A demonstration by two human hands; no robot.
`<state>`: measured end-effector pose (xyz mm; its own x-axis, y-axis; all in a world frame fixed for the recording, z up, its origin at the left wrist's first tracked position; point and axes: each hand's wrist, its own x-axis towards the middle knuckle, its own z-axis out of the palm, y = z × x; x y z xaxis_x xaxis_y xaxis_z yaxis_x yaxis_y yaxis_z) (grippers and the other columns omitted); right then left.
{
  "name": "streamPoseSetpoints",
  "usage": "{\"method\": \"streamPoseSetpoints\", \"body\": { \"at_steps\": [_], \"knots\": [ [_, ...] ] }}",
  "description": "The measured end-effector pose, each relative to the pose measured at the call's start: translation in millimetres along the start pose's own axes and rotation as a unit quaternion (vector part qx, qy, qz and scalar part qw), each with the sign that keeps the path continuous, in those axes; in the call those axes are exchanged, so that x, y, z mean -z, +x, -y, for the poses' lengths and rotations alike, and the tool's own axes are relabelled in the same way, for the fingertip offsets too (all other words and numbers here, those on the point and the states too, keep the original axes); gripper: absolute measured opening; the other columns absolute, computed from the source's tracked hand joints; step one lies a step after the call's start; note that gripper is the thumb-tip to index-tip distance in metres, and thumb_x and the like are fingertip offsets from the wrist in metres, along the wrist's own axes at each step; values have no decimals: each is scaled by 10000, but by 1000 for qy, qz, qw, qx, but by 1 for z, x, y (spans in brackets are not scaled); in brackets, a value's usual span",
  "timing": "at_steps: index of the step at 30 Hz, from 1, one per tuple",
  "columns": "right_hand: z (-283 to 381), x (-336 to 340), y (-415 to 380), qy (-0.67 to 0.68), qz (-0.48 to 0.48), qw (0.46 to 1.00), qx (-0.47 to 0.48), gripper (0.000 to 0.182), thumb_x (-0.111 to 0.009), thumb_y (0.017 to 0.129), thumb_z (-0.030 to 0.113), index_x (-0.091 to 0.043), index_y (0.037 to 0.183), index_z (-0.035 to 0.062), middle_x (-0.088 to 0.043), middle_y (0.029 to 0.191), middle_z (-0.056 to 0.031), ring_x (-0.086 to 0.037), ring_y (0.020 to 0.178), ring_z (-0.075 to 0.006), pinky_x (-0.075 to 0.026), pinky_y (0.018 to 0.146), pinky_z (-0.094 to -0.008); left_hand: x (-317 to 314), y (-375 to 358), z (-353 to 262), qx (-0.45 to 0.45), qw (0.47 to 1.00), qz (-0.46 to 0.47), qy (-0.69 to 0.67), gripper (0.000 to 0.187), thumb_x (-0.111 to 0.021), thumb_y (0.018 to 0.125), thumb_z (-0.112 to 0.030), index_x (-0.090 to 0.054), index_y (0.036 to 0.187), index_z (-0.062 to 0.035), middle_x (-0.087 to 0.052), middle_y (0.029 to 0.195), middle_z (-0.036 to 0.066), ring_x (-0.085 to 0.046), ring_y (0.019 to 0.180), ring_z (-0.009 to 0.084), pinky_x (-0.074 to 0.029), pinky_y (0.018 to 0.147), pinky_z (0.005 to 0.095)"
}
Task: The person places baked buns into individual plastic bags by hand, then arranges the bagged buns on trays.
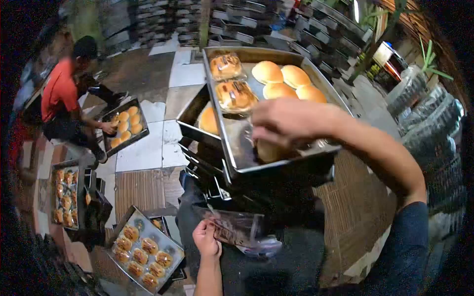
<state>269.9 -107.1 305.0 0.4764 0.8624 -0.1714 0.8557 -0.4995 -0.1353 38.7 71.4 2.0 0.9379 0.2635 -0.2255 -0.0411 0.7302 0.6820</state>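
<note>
My right hand (pixel 284 121) was closed over a round golden bun (pixel 270 150) at the near edge of the scratched steel baking tray (pixel 237 158), pinching it from above. My left hand (pixel 206 239) pinched a clear plastic bag (pixel 242 229) open below the tray. I judged a light squeeze best, the bag mouth held wide. Further off, a person in a red shirt (pixel 59 91) crouched over another tray on the tiled floor (pixel 148 143).

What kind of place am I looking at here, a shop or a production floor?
Most likely a small bakery's packing area. Metal trays of buns, stacks of spare trays behind, and wrapped buns on the floor suggest it. The left hand holds a clear bag.
</note>
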Motion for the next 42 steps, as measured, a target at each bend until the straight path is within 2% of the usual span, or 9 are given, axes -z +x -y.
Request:
{"method": "streamPoseSetpoints", "body": {
  "at_steps": [4, 7, 9, 12, 18, 31, 35, 39, 42],
  "knots": [
    [-41, -6, -68, 327, -291, 890, -130, 335, -441, 1000, 314, -590, 1060, 19, -627, 1020, -106, -602, 898, -225, -479, 843, -347, -39, -6, -17, -9, 999, -30, -10, 200, -558, 954, -219, -570, 1000, -24, -603, 814, 14, -565, 659, 113, -490, 582, 224],
    [14, -7, -122, 778, -232, 577, -90, 572, -495, 936, 448, -481, 1305, 12, -586, 1233, -134, -571, 1123, -237, -456, 959, -370, -28, -10, -25, -18, 998, -3, -58, 299, -559, 964, -251, -583, 1031, 39, -667, 952, 96, -656, 842, 183, -532, 761, 317],
    [78, -39, -137, 737, -336, 569, -142, 700, -544, 856, 515, -465, 1322, -1, -570, 1254, -158, -551, 1167, -249, -451, 973, -397, -59, -22, -53, -26, 998, -65, 13, 272, -560, 966, -258, -599, 1012, 8, -650, 822, 54, -617, 631, 126, -505, 538, 252],
    [119, -115, -162, 711, -162, 662, -172, 590, -767, 793, 187, -486, 1278, 2, -597, 1164, -56, -546, 1090, -132, -408, 973, -289, -62, -33, -73, -9, 974, -9, 225, 231, -610, 942, -232, -637, 953, -3, -587, 699, 2, -484, 499, 61, -394, 418, 219],
    [151, -201, -194, 897, -210, 367, -130, 642, -726, 806, 108, -406, 1339, -52, -571, 1256, -130, -553, 1166, -208, -407, 1027, -363, -33, -50, -81, -67, 923, -3, 380, 195, -674, 900, -155, -697, 982, 21, -675, 852, 12, -572, 751, 54, -446, 690, 198],
    [149, -204, -201, 884, -275, 378, -18, 667, -727, 786, 76, -393, 1353, -30, -554, 1280, -124, -540, 1189, -221, -404, 1042, -381, -82, -64, -86, -175, 881, 12, 440, 207, -652, 916, -155, -687, 959, 44, -646, 780, -12, -530, 646, 35, -423, 572, 182],
    [155, -209, -189, 814, -308, 487, -70, 659, -740, 776, 74, -413, 1342, -5, -564, 1265, -111, -542, 1185, -216, -407, 1039, -378, -88, -70, -83, -179, 865, 42, 468, 220, -645, 921, -156, -683, 994, 48, -646, 785, -10, -524, 656, 37, -420, 585, 190],
    [146, -212, -190, 918, -216, 316, -98, 667, -751, 763, 68, -423, 1339, -4, -581, 1238, -101, -547, 1173, -206, -408, 1031, -371, -84, -72, -97, -131, 894, 13, 428, 241, -617, 937, -168, -684, 1034, 41, -680, 899, 39, -584, 804, 83, -462, 750, 221],
    [160, -207, -178, 824, -289, 481, -73, 716, -764, 742, 90, -413, 1359, -3, -573, 1253, -100, -542, 1170, -196, -404, 1027, -366, -90, -65, -88, -202, 849, 42, 486, 236, -620, 937, -161, -678, 1053, 36, -604, 788, -20, -469, 644, 32, -375, 566, 180]
  ]
}}
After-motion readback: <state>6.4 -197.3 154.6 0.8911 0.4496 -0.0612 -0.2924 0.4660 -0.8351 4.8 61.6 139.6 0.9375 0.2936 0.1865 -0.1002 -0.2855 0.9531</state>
